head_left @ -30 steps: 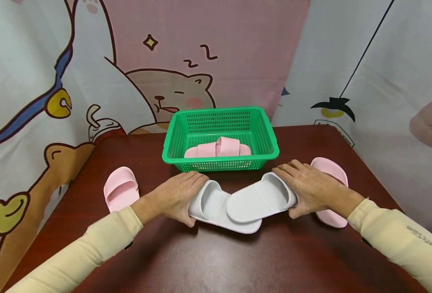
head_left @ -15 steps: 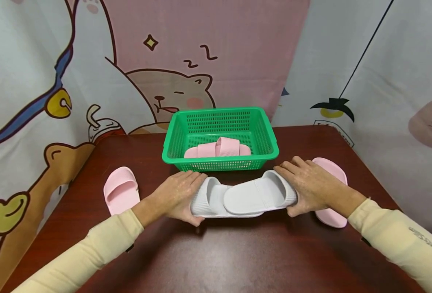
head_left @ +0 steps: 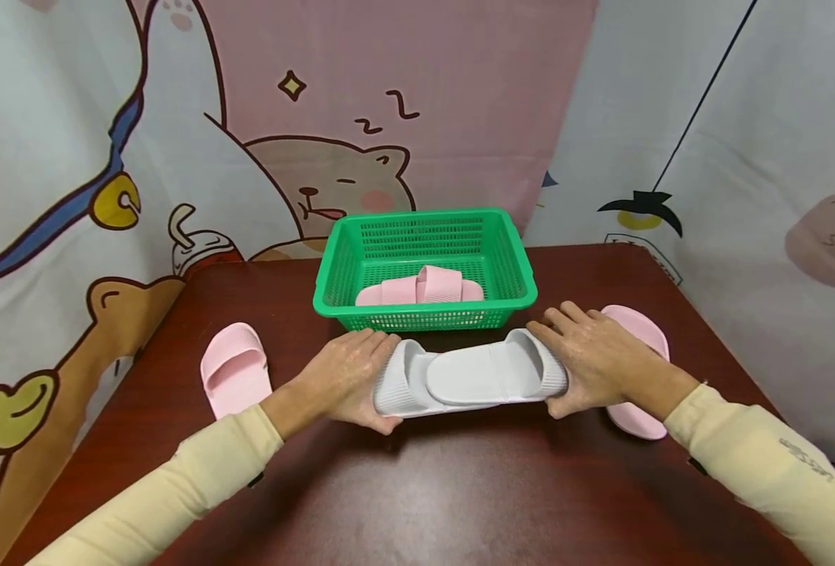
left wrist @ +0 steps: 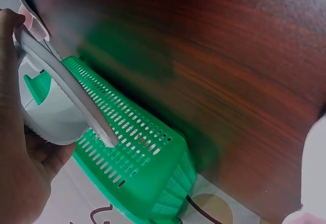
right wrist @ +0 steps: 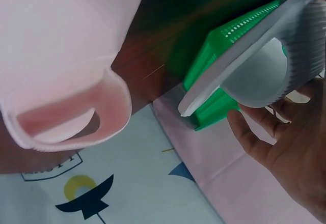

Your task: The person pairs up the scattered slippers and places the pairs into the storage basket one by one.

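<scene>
Two white slippers are held above the table in front of the basket, their soles overlapping toe opposite toe. My left hand (head_left: 352,379) grips the left white slipper (head_left: 392,387) round its strap end, thumb along the near edge. The right white slipper (head_left: 470,376) lies over it, gripped at its strap end by my right hand (head_left: 590,358). In the left wrist view, the left slipper (left wrist: 61,94) shows edge-on with its strap downward. Just beyond them stands a green basket (head_left: 424,308), with pink slippers (head_left: 440,284) inside it.
On the dark red table (head_left: 417,503), a pink slipper (head_left: 237,373) lies at the left. Another pink slipper (head_left: 637,420) lies at the right, partly hidden behind my right hand and wrist. A cartoon-printed cloth (head_left: 488,94) hangs behind and beside the table.
Both hands have brought the white slippers into closer line. The left slipper has turned level and risen, and more of the two soles now overlaps.
</scene>
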Action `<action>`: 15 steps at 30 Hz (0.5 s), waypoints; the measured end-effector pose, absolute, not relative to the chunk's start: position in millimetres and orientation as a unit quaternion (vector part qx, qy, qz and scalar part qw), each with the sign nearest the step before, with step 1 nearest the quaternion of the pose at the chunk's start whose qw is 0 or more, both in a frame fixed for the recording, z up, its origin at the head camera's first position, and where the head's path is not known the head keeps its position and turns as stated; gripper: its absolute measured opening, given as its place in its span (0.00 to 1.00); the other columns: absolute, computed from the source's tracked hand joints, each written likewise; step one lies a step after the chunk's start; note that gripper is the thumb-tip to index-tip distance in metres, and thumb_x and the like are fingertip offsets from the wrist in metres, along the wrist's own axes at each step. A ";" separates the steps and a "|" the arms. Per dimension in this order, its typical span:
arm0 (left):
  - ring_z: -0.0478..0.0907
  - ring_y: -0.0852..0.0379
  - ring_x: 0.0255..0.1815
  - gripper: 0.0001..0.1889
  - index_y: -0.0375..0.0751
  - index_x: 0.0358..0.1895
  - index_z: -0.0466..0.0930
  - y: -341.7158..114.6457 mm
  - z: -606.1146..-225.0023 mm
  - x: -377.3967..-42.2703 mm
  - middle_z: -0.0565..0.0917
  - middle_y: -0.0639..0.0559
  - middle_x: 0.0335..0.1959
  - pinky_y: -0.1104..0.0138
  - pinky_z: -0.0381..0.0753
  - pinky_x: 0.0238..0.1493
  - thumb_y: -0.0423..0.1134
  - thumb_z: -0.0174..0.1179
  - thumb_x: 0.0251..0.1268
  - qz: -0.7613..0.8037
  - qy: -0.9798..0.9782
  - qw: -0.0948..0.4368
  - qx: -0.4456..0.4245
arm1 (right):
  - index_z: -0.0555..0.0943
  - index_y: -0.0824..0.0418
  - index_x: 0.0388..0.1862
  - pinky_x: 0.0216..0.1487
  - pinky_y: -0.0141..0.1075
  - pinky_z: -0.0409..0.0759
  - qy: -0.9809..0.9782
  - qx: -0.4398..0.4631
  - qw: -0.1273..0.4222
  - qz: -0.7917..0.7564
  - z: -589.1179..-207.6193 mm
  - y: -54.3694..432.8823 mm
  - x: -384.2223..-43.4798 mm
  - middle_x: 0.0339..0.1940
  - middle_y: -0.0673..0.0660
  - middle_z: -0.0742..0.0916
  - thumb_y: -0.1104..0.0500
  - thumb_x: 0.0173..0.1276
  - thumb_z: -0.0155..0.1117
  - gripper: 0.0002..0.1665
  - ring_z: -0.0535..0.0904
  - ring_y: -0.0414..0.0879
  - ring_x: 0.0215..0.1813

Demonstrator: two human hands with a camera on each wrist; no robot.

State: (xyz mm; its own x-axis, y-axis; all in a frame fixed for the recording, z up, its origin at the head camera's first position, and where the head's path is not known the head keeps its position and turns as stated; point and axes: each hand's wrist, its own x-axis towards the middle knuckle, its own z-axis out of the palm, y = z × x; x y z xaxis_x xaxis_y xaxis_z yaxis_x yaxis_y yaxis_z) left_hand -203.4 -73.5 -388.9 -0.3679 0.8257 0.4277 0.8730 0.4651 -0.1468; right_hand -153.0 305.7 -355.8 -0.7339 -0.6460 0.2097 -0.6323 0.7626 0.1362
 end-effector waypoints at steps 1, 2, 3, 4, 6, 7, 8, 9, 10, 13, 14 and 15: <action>0.77 0.52 0.38 0.51 0.34 0.53 0.75 -73.6 -388.9 -203.6 0.79 0.49 0.38 0.61 0.80 0.42 0.75 0.65 0.32 -0.052 -0.826 0.225 -0.514 | 0.78 0.64 0.61 0.36 0.49 0.78 -0.929 0.346 0.125 -0.028 -356.4 303.7 -153.9 0.46 0.58 0.79 0.31 0.34 0.76 0.57 0.72 0.53 0.48; 0.77 0.52 0.39 0.51 0.34 0.53 0.75 -73.7 -389.0 -203.8 0.79 0.49 0.39 0.61 0.80 0.42 0.75 0.65 0.32 -0.052 -0.827 0.224 -0.513 | 0.78 0.64 0.61 0.36 0.49 0.78 -0.929 0.348 0.126 -0.028 -356.8 301.5 -154.9 0.46 0.58 0.79 0.31 0.34 0.76 0.57 0.71 0.53 0.48; 0.77 0.52 0.39 0.51 0.34 0.53 0.75 -73.5 -389.0 -203.8 0.79 0.48 0.39 0.61 0.80 0.42 0.75 0.66 0.32 -0.052 -0.828 0.222 -0.512 | 0.78 0.64 0.61 0.36 0.48 0.77 -0.928 0.350 0.127 -0.027 -357.5 299.0 -155.9 0.46 0.58 0.79 0.30 0.34 0.76 0.58 0.71 0.53 0.48; 0.77 0.52 0.39 0.51 0.34 0.53 0.75 -73.4 -389.1 -203.8 0.79 0.49 0.39 0.61 0.80 0.42 0.75 0.66 0.32 -0.054 -0.829 0.221 -0.512 | 0.78 0.64 0.61 0.36 0.48 0.77 -0.927 0.352 0.127 -0.026 -358.1 296.3 -156.9 0.46 0.58 0.79 0.30 0.35 0.75 0.58 0.71 0.53 0.47; 0.78 0.52 0.39 0.51 0.34 0.53 0.75 -72.6 -390.0 -203.7 0.80 0.49 0.39 0.61 0.80 0.43 0.75 0.66 0.32 -0.058 -0.829 0.217 -0.511 | 0.78 0.64 0.62 0.37 0.47 0.76 -0.926 0.356 0.126 -0.028 -359.4 290.7 -158.8 0.47 0.59 0.79 0.29 0.35 0.75 0.58 0.71 0.53 0.48; 0.78 0.52 0.40 0.51 0.34 0.53 0.75 -72.1 -390.6 -203.4 0.80 0.49 0.39 0.61 0.80 0.43 0.76 0.66 0.32 -0.058 -0.830 0.218 -0.511 | 0.78 0.63 0.62 0.37 0.47 0.75 -0.925 0.357 0.127 -0.028 -360.0 288.0 -159.6 0.47 0.59 0.79 0.28 0.35 0.75 0.59 0.71 0.53 0.48; 0.78 0.52 0.39 0.52 0.34 0.54 0.75 -71.3 -391.3 -203.0 0.80 0.49 0.39 0.61 0.80 0.43 0.76 0.66 0.32 -0.060 -0.830 0.218 -0.510 | 0.78 0.63 0.62 0.37 0.47 0.75 -0.924 0.359 0.129 -0.028 -360.6 285.5 -160.2 0.47 0.59 0.79 0.28 0.35 0.74 0.59 0.71 0.53 0.49; 0.78 0.52 0.39 0.52 0.34 0.54 0.75 -70.4 -392.2 -202.6 0.80 0.49 0.39 0.61 0.80 0.42 0.76 0.66 0.32 -0.061 -0.830 0.220 -0.509 | 0.78 0.63 0.62 0.37 0.47 0.75 -0.923 0.360 0.131 -0.029 -361.3 283.2 -160.8 0.47 0.59 0.79 0.27 0.35 0.74 0.59 0.72 0.54 0.49; 0.78 0.52 0.39 0.52 0.34 0.54 0.75 -69.5 -393.1 -202.0 0.80 0.49 0.39 0.61 0.80 0.42 0.76 0.67 0.31 -0.062 -0.830 0.222 -0.509 | 0.78 0.63 0.61 0.37 0.47 0.76 -0.923 0.361 0.131 -0.030 -361.9 281.5 -161.3 0.47 0.59 0.79 0.27 0.36 0.74 0.59 0.72 0.54 0.50; 0.78 0.52 0.39 0.53 0.33 0.54 0.75 -67.4 -395.6 -199.7 0.80 0.48 0.40 0.61 0.80 0.43 0.76 0.66 0.32 -0.062 -0.829 0.228 -0.507 | 0.78 0.63 0.61 0.37 0.47 0.76 -0.921 0.364 0.137 -0.030 -363.3 277.7 -161.6 0.48 0.59 0.79 0.26 0.35 0.74 0.59 0.72 0.54 0.51; 0.78 0.52 0.39 0.52 0.33 0.54 0.75 -66.9 -396.2 -199.1 0.80 0.48 0.40 0.61 0.80 0.43 0.76 0.66 0.32 -0.063 -0.829 0.230 -0.506 | 0.78 0.64 0.61 0.37 0.47 0.76 -0.920 0.366 0.140 -0.031 -363.6 276.6 -161.8 0.48 0.60 0.79 0.26 0.35 0.73 0.59 0.72 0.55 0.51; 0.78 0.52 0.39 0.52 0.33 0.54 0.75 -66.6 -396.7 -198.6 0.80 0.48 0.40 0.61 0.80 0.43 0.76 0.66 0.32 -0.064 -0.829 0.231 -0.505 | 0.78 0.64 0.61 0.37 0.47 0.76 -0.919 0.367 0.142 -0.032 -363.7 275.4 -161.8 0.48 0.60 0.79 0.26 0.34 0.73 0.60 0.72 0.55 0.51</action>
